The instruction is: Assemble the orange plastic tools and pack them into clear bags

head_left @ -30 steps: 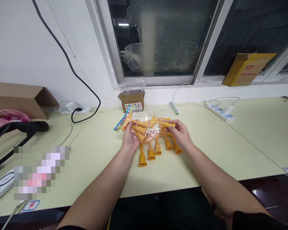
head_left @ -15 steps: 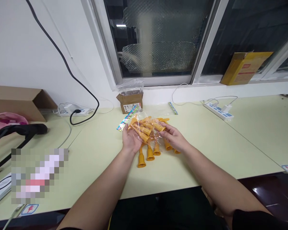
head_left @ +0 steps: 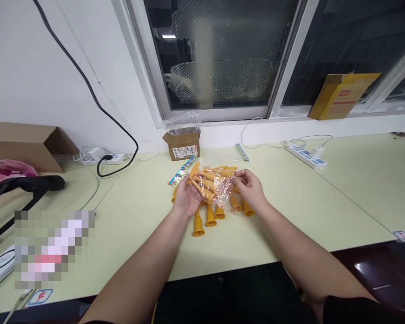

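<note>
A clear plastic bag with a colourful printed header strip is held up between my hands, with several orange, horn-shaped plastic pieces inside it. My left hand supports the bag from the left, thumb on top and fingers beneath. At the bag's right edge, my right hand pinches the plastic film between thumb and fingers. Below and behind the bag lie more orange horn-shaped pieces on the table, their flared ends toward me. The bag partly hides them.
A small open cardboard box stands against the wall, beside another clear bag lying flat. Power strips sit left and right. A black headset-like frame and a large carton are at left. A yellow box leans by the window.
My right hand has shifted slightly right, from around an orange piece to the bag's edge, and the film is stretched more. The header strip has tilted and moved a little right.
</note>
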`<control>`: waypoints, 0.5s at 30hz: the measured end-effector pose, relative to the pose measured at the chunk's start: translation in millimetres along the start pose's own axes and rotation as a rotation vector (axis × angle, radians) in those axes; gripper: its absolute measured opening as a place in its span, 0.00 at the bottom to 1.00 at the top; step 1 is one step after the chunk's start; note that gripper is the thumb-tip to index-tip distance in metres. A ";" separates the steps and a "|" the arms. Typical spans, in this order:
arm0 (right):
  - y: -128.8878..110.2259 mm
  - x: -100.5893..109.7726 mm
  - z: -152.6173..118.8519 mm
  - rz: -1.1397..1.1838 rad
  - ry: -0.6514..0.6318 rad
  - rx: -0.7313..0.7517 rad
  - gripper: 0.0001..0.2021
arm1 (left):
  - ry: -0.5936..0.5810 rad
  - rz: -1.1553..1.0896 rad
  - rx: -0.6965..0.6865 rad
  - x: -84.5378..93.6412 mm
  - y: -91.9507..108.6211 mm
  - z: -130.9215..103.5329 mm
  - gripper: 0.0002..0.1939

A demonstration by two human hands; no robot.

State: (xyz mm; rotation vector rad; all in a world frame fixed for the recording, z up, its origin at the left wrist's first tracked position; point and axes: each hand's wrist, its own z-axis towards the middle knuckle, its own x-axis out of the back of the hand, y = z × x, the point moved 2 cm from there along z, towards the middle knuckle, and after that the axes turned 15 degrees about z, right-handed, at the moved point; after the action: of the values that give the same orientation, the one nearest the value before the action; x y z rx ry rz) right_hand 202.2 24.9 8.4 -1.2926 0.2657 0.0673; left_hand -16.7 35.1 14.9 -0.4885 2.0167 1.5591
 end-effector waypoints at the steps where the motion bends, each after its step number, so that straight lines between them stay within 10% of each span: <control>1: -0.7 0.3 0.5 0.023 -0.002 0.000 0.14 | 0.000 0.009 0.011 0.0 0.0 -0.5 0.19; 15: -6.3 -13.0 -7.1 0.329 -0.096 -0.247 0.18 | 0.005 0.082 -0.047 -0.3 -4.1 -0.3 0.10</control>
State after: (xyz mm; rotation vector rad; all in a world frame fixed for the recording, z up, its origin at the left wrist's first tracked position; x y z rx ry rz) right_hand 189.7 17.6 15.6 -1.4755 0.3953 0.4529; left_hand -14.1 33.6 12.0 -0.4333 2.0313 1.6586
